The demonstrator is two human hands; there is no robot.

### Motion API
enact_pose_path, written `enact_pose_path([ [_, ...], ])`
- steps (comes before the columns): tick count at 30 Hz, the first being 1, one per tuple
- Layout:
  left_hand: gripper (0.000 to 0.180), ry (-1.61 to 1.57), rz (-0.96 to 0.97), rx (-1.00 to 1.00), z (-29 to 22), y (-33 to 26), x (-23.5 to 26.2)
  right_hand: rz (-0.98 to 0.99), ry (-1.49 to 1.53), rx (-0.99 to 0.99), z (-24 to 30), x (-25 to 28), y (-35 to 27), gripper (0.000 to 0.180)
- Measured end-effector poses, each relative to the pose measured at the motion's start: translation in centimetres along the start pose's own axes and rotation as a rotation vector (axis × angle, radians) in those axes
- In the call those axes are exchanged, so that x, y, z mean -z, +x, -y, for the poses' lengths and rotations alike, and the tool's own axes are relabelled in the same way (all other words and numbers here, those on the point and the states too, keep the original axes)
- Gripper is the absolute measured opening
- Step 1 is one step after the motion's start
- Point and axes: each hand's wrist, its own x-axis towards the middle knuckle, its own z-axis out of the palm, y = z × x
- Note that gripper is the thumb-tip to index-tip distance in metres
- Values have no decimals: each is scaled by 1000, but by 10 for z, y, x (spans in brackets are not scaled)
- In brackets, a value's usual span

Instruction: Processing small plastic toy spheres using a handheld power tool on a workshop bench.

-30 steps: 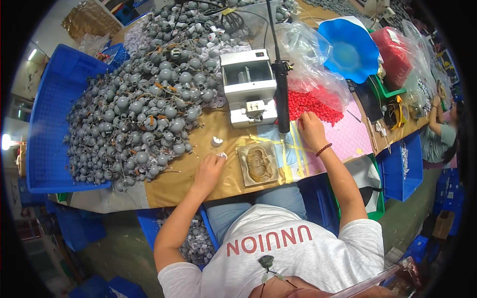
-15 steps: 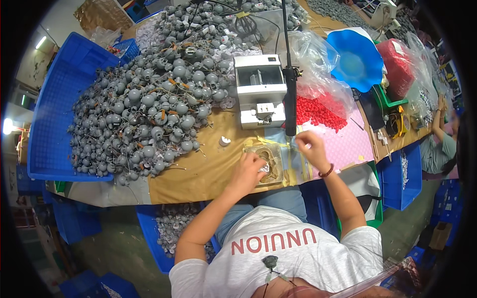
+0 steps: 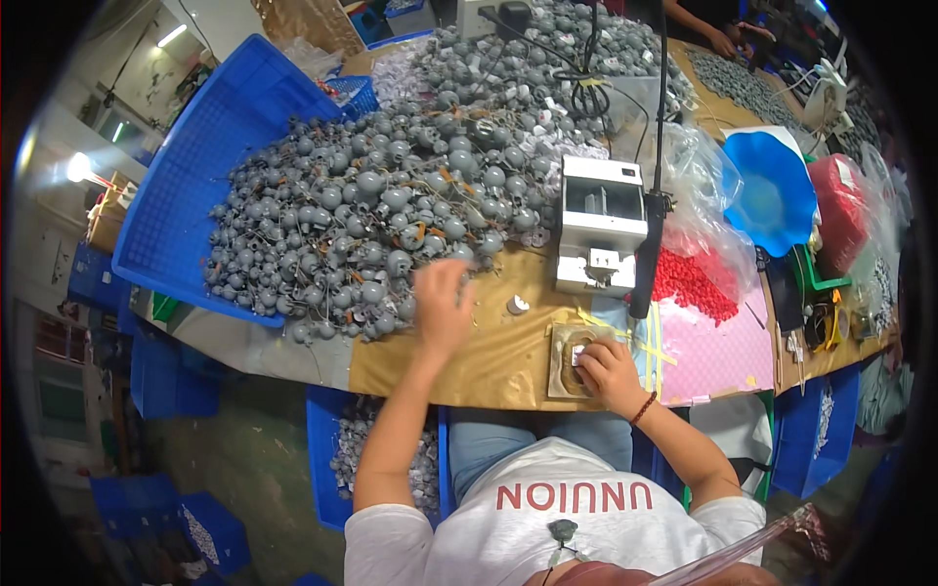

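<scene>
My left hand (image 3: 445, 311) reaches over the near right edge of a large heap of grey ball-shaped parts (image 3: 332, 230) with thin wires. Its fingers are stretched out and slightly blurred, and I see nothing held in them. My right hand (image 3: 610, 375) is at a squarish, yellowish block with a hollow (image 3: 559, 384), low on the table in front of me. Its fingertips are closed on a small white part (image 3: 577, 355) in that hollow. A separate small white round piece (image 3: 518, 305) lies on the brown table cover between my hands.
Behind the block stands a white machine with a window (image 3: 598, 230), beside a dark upright rod (image 3: 649, 264). Red small pieces (image 3: 696, 288) lie on a pink sheet (image 3: 718, 352) to the right, near a blue scalloped bowl (image 3: 770, 195). A blue crate (image 3: 186, 195) lies tipped at left.
My left hand has left the block and moved left to the grey heap. My right hand has come down from beside the red pieces onto the white part. The whole view has shifted.
</scene>
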Motion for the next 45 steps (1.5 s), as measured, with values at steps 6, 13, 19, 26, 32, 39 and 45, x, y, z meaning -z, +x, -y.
enact_pose_path([
  [6,23,493,-138,-61,43,69,53,-13,39,-73,-1,-10,-10,33],
  [13,5,-67,-144,-80,-43,96,77,-239,432,-363,3,19,4,33],
  [19,6,-441,49,41,-99,52,19,-92,963,-466,32,40,54,30],
  [26,19,-348,225,-214,-141,-45,-28,-125,1439,-778,34,40,67,44],
  [32,58,-430,139,-25,-126,-47,-26,186,1318,-633,27,67,55,45],
  [39,55,-861,531,248,-92,-78,-48,203,947,-621,7,68,34,41],
  [45,47,-610,451,294,-98,-118,-67,150,236,-222,5,27,4,35],
])
